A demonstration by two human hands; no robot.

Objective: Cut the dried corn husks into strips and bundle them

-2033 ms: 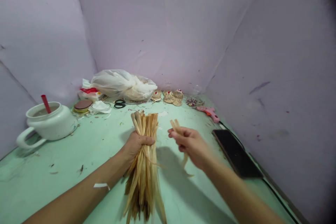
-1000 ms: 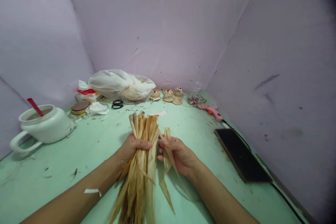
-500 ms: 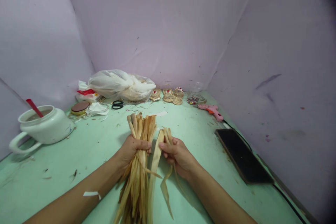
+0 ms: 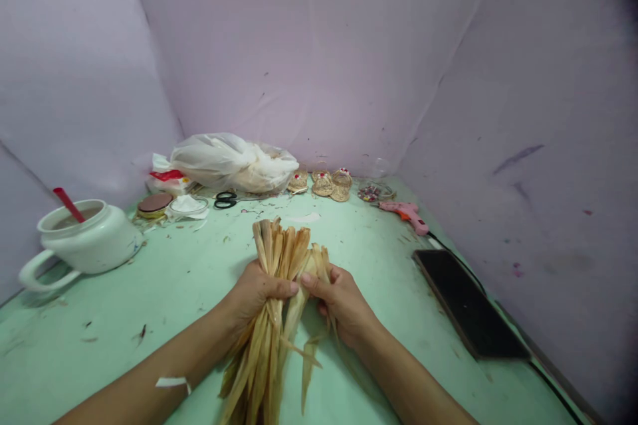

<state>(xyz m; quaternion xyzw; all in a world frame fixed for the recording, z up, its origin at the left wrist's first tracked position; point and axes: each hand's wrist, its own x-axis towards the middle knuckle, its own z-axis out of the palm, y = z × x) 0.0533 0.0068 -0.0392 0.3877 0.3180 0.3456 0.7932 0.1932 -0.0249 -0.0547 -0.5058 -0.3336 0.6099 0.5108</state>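
Over the table, the thick bundle of dried strips is clenched in the left hand. Just beside it, the right hand has its grip closed on a few strips. I'd judge it early: most remain bunched. Scissors lie beyond.

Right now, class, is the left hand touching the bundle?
Touching: the head view shows the left hand gripping the bundle, thumb laid across its front.

PLACE: craft workspace | SIGNS: glue gun, scissors, beads, dried strips
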